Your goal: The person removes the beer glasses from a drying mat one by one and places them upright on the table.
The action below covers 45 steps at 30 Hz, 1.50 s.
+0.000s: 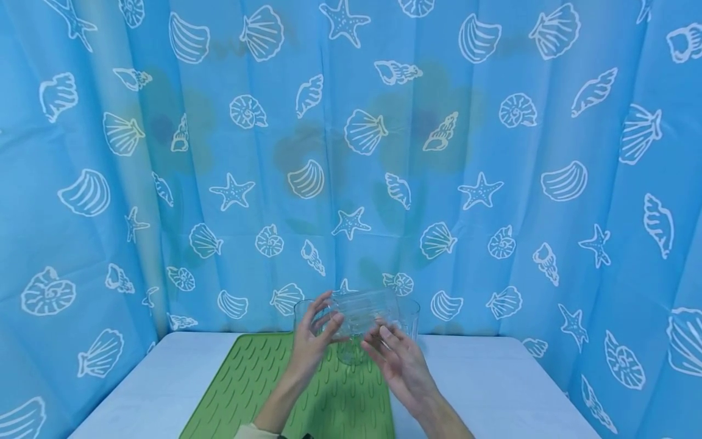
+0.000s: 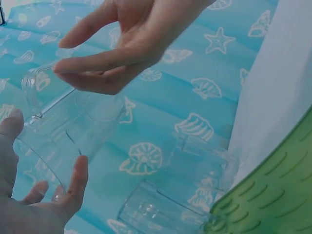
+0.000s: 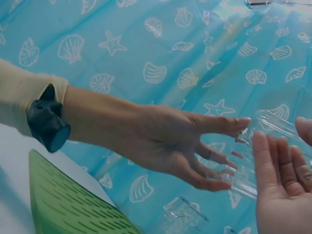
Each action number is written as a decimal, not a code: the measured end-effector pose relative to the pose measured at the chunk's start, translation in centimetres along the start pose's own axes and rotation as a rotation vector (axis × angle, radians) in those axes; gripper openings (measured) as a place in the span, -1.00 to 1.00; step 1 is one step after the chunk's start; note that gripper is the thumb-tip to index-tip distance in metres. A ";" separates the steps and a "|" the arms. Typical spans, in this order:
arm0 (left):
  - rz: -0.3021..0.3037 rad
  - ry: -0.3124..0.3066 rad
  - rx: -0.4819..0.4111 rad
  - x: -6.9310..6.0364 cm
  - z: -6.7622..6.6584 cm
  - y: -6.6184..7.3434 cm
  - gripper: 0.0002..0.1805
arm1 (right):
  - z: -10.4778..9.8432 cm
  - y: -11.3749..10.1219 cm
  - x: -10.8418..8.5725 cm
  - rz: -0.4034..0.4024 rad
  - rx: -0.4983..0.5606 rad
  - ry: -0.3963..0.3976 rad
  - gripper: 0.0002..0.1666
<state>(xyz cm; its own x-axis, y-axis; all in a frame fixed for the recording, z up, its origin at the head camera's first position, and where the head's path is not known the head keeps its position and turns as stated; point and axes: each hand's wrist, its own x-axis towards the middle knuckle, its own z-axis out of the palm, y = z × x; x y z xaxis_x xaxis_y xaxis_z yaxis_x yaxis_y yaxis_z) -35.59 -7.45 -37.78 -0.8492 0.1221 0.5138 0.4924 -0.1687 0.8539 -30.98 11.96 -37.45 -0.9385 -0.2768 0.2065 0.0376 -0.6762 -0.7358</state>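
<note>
A clear glass mug (image 1: pixel 363 306) is held up on its side above the mat, its handle (image 2: pixel 30 90) visible in the left wrist view. My left hand (image 1: pixel 312 338) grips one end of the mug; in the right wrist view its spread fingers (image 3: pixel 214 185) curve round the glass. My right hand (image 1: pixel 403 366) is at the other end, its fingers nearly straight. In the left wrist view, the right fingertips (image 2: pixel 61 68) lie against or very close to the handle; contact is hard to tell. The clear material blurs the mug's outline.
A green ridged mat (image 1: pixel 247 378) lies on the white table (image 1: pixel 482 378). Several clear glasses stand behind the hands, including one glass (image 1: pixel 410 314) at right and another glass (image 2: pixel 161 209) near the mat's edge. A blue shell-patterned curtain (image 1: pixel 351 183) surrounds the table's back and sides.
</note>
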 end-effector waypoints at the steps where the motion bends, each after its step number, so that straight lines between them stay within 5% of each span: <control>1: -0.003 0.006 0.003 0.0 -0.1 0.1 -0.39 | -0.1 -0.1 0.0 0.011 -0.026 0.005 -0.59; 6: -0.012 0.035 0.014 0.1 -0.4 0.5 -0.40 | -0.8 -0.8 0.1 0.040 -0.181 0.011 -0.34; 20: -0.017 0.072 0.081 0.3 -0.8 0.8 -0.45 | -2.0 -3.3 0.5 0.002 -0.457 0.109 -0.48; 36: -0.093 0.086 0.175 0.3 -0.9 0.6 -0.49 | -2.5 -5.2 0.2 -0.018 -0.612 0.049 -0.49; 45: -0.104 0.046 0.211 0.3 -0.7 0.5 -0.50 | -2.4 -5.7 0.4 -0.060 -0.827 0.007 -0.49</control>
<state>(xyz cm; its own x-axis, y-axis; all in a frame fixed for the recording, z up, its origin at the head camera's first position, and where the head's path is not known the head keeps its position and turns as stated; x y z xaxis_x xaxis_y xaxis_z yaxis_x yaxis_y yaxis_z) -35.72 -8.15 -37.29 -0.9026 0.0831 0.4223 0.4270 0.0508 0.9028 -32.34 17.32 -34.71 -0.9331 -0.2501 0.2585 -0.2747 0.0313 -0.9610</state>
